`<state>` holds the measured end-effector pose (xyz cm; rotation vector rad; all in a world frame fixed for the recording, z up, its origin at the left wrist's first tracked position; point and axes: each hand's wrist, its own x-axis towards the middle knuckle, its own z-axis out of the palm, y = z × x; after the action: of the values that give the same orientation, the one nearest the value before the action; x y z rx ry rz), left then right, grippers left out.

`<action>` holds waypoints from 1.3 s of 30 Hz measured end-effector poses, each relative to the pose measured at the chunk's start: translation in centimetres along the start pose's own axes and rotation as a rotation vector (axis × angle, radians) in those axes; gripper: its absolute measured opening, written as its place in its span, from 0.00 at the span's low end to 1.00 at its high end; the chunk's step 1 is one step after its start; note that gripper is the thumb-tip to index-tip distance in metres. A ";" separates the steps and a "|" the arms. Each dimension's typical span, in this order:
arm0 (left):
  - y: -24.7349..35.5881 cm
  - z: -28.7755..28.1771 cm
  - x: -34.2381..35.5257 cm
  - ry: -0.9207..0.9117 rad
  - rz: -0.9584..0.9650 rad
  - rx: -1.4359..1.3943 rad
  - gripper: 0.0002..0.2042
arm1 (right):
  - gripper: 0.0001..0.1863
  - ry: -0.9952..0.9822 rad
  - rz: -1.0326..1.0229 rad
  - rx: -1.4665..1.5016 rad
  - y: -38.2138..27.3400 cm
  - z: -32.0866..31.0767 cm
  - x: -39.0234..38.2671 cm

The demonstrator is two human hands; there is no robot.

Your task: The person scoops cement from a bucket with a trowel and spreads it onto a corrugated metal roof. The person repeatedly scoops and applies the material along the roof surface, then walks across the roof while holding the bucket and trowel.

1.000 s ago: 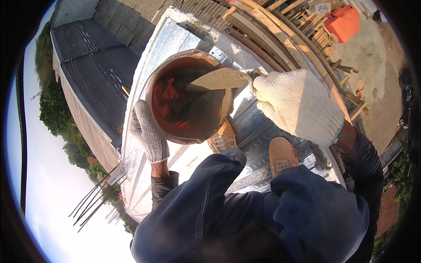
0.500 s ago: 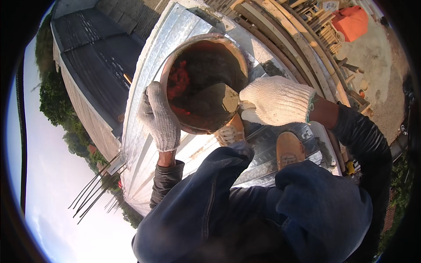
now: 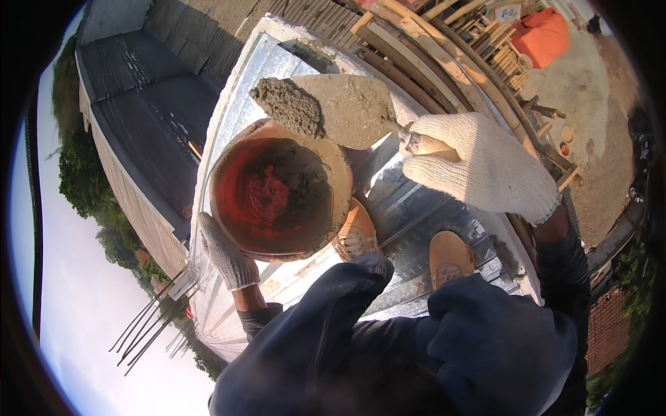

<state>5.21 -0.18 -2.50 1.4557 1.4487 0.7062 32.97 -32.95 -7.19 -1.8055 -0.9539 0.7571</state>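
My right hand (image 3: 482, 159), in a knitted white glove, is closed round the handle of a trowel (image 3: 361, 114). Its broad blade is coated with grey mortar, and a thick lump of mortar (image 3: 286, 105) sits toward the far end, above the bucket's far rim. My left hand (image 3: 227, 258), gloved too, grips the lower left side of a round bucket (image 3: 340, 173); some of its fingers are hidden behind the wall. Inside, the bucket is smeared with wet grey mortar, and red shows through at the bottom and left. The bucket leans with its mouth toward me.
Under my shoes (image 3: 451, 258) and the bucket lies ribbed metal sheeting (image 3: 416, 215) with a rough concrete edge. Timber planks (image 3: 479, 87) run along the right, with an orange tarp (image 3: 541, 38) beyond. Steel bars (image 3: 149, 319) stick out at lower left, beside a dark roof (image 3: 149, 104).
The trowel has come up out of the bucket carrying mortar, and my right hand has moved right. The bucket has shifted left and toward me; my left hand has slid lower on its side.
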 end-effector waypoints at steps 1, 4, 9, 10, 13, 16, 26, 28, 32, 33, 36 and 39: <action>-0.1 -0.7 0.0 0.018 0.007 0.009 0.23 | 0.23 0.031 0.019 -0.030 0.5 -0.2 1.0; -1.6 -2.4 1.1 -0.048 0.003 -0.003 0.24 | 0.18 0.263 -0.033 -0.207 3.5 1.1 4.0; -2.6 -2.8 1.6 -0.138 0.065 0.013 0.23 | 0.22 0.036 0.279 -0.315 4.3 4.0 11.8; -2.8 -3.2 1.9 -0.126 0.073 0.036 0.23 | 0.19 -0.003 0.295 -0.311 4.1 5.3 13.0; -2.6 -3.1 1.8 -0.185 0.120 0.200 0.24 | 0.14 0.095 0.169 -0.406 3.5 9.9 14.6; -1.4 -2.8 0.5 -0.183 0.118 0.254 0.25 | 0.15 0.007 0.164 -0.473 0.8 12.4 16.3; -2.1 -3.9 1.4 -0.134 0.129 0.209 0.23 | 0.14 -0.124 0.142 -0.367 -0.7 10.8 14.8; -2.0 -4.2 2.1 -0.150 0.078 0.199 0.25 | 0.17 -0.192 0.189 -0.371 -0.5 9.8 14.2; -1.6 -2.9 1.7 -0.182 0.042 0.105 0.27 | 0.18 -0.080 0.192 -0.305 0.7 8.0 11.5; -1.4 -2.8 1.7 -0.191 0.052 0.116 0.28 | 0.17 -0.005 0.164 -0.314 1.4 8.3 11.3; -1.1 -2.3 1.4 -0.195 0.048 0.113 0.28 | 0.14 0.097 0.132 -0.316 2.3 7.7 11.8; -1.3 -2.2 1.5 -0.195 0.038 0.062 0.28 | 0.11 0.093 0.166 -0.290 2.8 7.3 13.8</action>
<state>2.94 1.59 -3.11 1.5577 1.3054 0.5307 34.90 -18.67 -13.81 -2.1742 -0.8960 0.6543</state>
